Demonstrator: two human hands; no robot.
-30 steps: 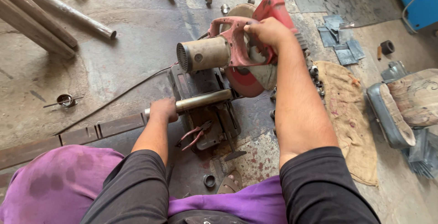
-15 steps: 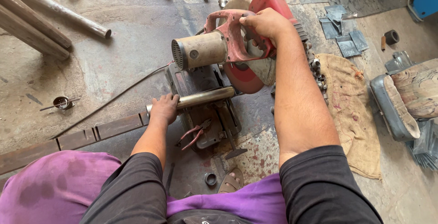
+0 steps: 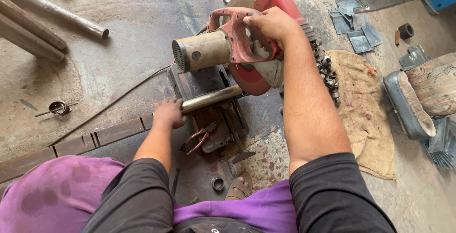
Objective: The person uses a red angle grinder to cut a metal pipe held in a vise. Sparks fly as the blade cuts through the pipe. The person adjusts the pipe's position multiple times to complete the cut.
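My right hand (image 3: 273, 26) grips the red handle of a chop saw (image 3: 228, 45) with a tan motor housing and a red blade guard. Its blade (image 3: 249, 79) hangs just above a round metal pipe (image 3: 211, 98) that lies across the saw's dark base (image 3: 202, 83). My left hand (image 3: 168, 113) is closed on the pipe's left end, pressing it onto the base. Red-handled pliers (image 3: 199, 137) lie on the base close to me.
Long pipes (image 3: 52, 11) lie at the far left. Several cut metal rings (image 3: 327, 74) sit on a burlap sack (image 3: 363, 107) to the right. A flat steel bar (image 3: 71, 145) runs to the left. Metal plates (image 3: 356, 29) and a sandalled foot (image 3: 430, 88) are at right.
The saw head and my right hand sit slightly lower and nearer the pipe. My left hand has stayed on the pipe's end.
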